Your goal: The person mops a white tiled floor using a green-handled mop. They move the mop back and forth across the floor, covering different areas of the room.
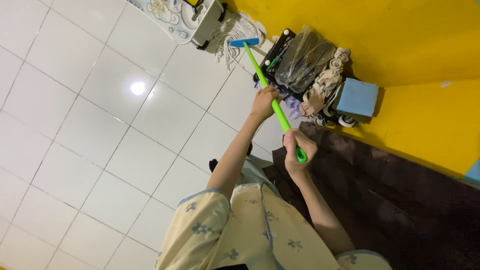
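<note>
I hold a mop with a bright green handle [256, 66], a blue clamp [244, 42] and white strings [231, 29] that lie on the white tiled floor [100, 125]. My left hand [264, 101] grips the handle about midway along. Closed around the handle's near end is my right hand [298, 148]. Both arms reach out from short pale yellow flowered sleeves [235, 230].
A black rack [280, 47] with a clear plastic bag [305, 57], bundled cloths [325, 82] and a blue box [357, 97] stands against the yellow wall [400, 35]. A dark brown mat [400, 200] lies at the right. A white patterned cabinet [175, 12] is beside the mop strings.
</note>
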